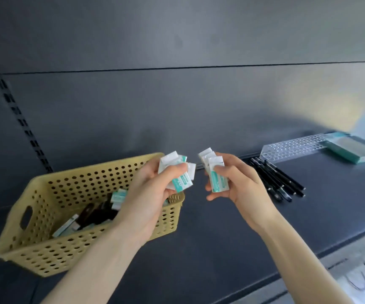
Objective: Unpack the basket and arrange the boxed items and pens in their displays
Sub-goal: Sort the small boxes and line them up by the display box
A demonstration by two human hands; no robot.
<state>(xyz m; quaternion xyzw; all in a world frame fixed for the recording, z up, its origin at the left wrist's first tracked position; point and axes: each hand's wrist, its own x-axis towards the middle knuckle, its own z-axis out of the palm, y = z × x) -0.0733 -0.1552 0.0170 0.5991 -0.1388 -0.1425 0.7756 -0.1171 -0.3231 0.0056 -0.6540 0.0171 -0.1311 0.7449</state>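
Note:
A yellow perforated basket (45, 244) sits on the dark shelf at the left, with several white-and-teal boxes and dark boxes (93, 213) inside. Above its right corner, my left hand (153, 194) grips a bunch of small white-and-teal boxes (182, 183). My right hand (238, 183), just to the right, grips another few of the same boxes (215, 174). Several black pens (278, 178) lie loose on the shelf to the right of my hands. A clear perforated pen display (291, 148) stands behind them.
A teal display box (352, 149) rests at the far right beside the clear holder. The grey back panel rises right behind the shelf, with a slotted upright (16, 110) at the left. The shelf's front edge (322, 253) runs diagonally at lower right.

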